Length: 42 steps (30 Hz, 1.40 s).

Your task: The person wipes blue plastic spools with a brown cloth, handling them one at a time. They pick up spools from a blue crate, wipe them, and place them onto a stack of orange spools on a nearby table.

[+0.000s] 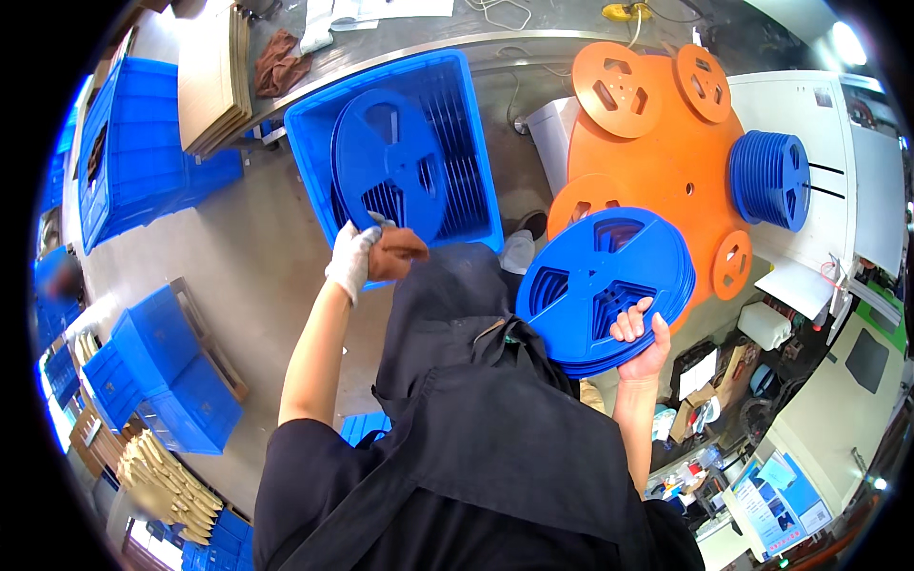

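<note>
My left hand [350, 261], in a whitish glove, is closed on a brown cloth [396, 253] at the near edge of a blue crate [307, 181]. Inside that crate, several blue plastic reels stand packed on edge; a front blue reel [390, 157] leans towards me, just beyond the gloved fingers. My bare right hand [644, 341] grips a stack of blue reels [592, 249], fingers through a cutout and thumb at the outer rim. The stack is tilted in front of a large orange disc [666, 181].
Smaller orange discs [617, 89] sit around the large one, with a row of blue reels [769, 181] on rods at its right. A metal bench [400, 40] runs behind the crate, bearing cardboard sheets [215, 81]. Blue crates [143, 143] stand at the left.
</note>
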Each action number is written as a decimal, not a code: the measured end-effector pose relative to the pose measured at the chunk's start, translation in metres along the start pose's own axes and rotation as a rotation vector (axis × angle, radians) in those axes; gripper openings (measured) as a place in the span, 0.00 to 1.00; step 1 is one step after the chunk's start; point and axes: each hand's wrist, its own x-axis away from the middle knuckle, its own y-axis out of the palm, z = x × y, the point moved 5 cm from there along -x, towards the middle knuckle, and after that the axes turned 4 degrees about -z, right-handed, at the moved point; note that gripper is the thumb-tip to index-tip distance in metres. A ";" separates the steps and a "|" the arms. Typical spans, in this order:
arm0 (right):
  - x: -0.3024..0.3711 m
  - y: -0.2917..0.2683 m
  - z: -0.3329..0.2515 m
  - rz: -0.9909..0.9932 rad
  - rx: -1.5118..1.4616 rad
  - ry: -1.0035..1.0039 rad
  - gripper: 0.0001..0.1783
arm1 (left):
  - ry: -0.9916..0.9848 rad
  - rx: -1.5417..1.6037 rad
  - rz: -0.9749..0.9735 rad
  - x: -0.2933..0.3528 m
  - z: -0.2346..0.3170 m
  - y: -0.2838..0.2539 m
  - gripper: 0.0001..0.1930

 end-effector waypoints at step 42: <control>-0.013 0.044 -0.067 -0.524 -0.266 -0.123 0.17 | 1.043 -1.608 -0.752 0.050 0.028 0.230 0.18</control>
